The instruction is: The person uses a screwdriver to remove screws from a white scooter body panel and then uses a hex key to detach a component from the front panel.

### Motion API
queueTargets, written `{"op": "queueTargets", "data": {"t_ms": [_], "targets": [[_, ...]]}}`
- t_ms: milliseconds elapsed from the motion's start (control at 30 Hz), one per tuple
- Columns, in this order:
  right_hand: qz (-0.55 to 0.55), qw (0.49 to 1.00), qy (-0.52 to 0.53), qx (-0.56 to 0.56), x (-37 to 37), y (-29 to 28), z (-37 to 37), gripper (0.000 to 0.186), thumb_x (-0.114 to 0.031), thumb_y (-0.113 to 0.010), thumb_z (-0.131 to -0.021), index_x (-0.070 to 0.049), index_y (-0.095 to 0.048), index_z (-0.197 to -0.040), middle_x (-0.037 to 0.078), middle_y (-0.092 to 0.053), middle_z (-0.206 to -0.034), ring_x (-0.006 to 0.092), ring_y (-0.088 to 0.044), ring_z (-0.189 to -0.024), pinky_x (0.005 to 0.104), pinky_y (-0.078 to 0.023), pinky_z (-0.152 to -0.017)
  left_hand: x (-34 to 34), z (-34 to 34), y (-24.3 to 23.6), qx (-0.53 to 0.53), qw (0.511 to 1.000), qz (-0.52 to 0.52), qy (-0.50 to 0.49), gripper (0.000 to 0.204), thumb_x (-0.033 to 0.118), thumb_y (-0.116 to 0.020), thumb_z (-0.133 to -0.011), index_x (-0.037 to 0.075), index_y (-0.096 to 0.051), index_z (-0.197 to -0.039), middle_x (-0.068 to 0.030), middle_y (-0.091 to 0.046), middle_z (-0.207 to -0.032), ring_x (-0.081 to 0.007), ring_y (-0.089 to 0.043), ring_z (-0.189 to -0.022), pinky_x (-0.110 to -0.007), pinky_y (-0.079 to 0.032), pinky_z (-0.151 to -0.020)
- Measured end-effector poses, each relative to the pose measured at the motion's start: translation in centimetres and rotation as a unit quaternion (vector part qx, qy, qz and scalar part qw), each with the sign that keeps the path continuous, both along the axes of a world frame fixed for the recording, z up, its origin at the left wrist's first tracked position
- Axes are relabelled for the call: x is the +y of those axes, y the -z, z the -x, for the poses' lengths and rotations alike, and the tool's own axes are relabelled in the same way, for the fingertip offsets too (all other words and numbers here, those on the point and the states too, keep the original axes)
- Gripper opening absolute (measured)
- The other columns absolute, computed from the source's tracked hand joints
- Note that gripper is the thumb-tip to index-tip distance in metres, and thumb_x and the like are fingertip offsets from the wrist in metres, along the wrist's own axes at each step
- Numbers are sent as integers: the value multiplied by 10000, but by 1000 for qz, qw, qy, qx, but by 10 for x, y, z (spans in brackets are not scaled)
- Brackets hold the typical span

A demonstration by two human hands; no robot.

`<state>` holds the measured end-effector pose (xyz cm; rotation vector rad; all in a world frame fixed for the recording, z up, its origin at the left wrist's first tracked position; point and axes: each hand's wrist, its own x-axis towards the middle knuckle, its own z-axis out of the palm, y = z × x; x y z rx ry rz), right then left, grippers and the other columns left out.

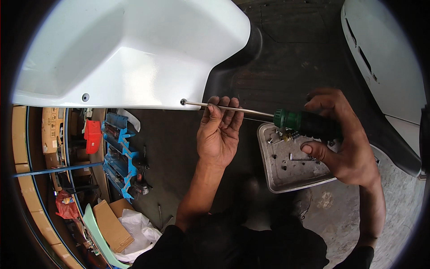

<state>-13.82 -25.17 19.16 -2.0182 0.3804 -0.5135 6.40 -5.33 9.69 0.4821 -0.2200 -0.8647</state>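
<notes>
A long screwdriver (324, 126) with a green and black handle lies nearly level across the middle. Its tip meets a small hole (183, 102) at the lower corner of a glossy white panel (148, 76). My left hand (219, 139), palm up, pinches the metal shaft near that end. Around the rear of the handle my right hand (347, 139) is loosely cupped, its thumb held off below and its fingers curled above. Below the handle sits a grey metal tray (286, 181) with screws and small metal parts, partly covered by my right hand.
A second white panel (389, 54) with black trim stands at the right. On the left are shelves with cardboard boxes (53, 130), a red bin (92, 136) and a blue cantilever toolbox (117, 154). Flattened cardboard (112, 226) and white plastic sheeting (139, 233) lie at the lower left.
</notes>
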Motion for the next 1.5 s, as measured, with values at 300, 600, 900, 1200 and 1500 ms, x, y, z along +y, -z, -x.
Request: {"op": "queueTargets", "data": {"t_ms": [300,600,900,1200,1500], "targets": [[-110,985,103,84,6,19,2,322,-204,-772,-935,18,-687,-1152,132,-681,-1009,204,-706,-897,317,-546,-765,-7,6,-9,7,996,-80,-48,269,275,-654,-1037,101,-656,-1242,-67,-728,-1216,-254,-683,-1217,-404,-612,-1015],[-222,968,30,114,0,5,-3,401,-242,-735,-988,7,-620,-1281,118,-668,-1092,152,-670,-901,287,-542,-777,57,-34,-2,-124,918,-317,-205,336,319,-613,-1069,54,-645,-1272,-54,-719,-1115,-196,-699,-1065,-354,-602,-946],[-108,988,43,104,-2,4,-6,414,-177,-781,-938,4,-619,-1273,167,-688,-1144,234,-705,-971,372,-557,-880,35,-93,-46,-382,824,-253,-334,670,130,-754,-952,14,-397,-1506,-129,-536,-1411,-219,-563,-1273,-418,-464,-1103],[-49,990,74,113,-1,7,-8,376,-114,-793,-915,11,-610,-1218,144,-702,-975,219,-713,-938,369,-553,-877,6,-98,-41,-397,786,-230,-414,426,35,-754,-933,-39,-597,-1322,-113,-634,-1277,-184,-611,-1160,-361,-471,-1062],[-28,995,90,44,-2,4,-11,529,-158,-782,-926,-4,-563,-1383,167,-695,-956,210,-715,-937,368,-557,-887,10,-103,-36,-387,796,-240,-399,428,53,-761,-930,-36,-599,-1315,-100,-632,-1274,-179,-597,-1166,-364,-453,-1065]]}}
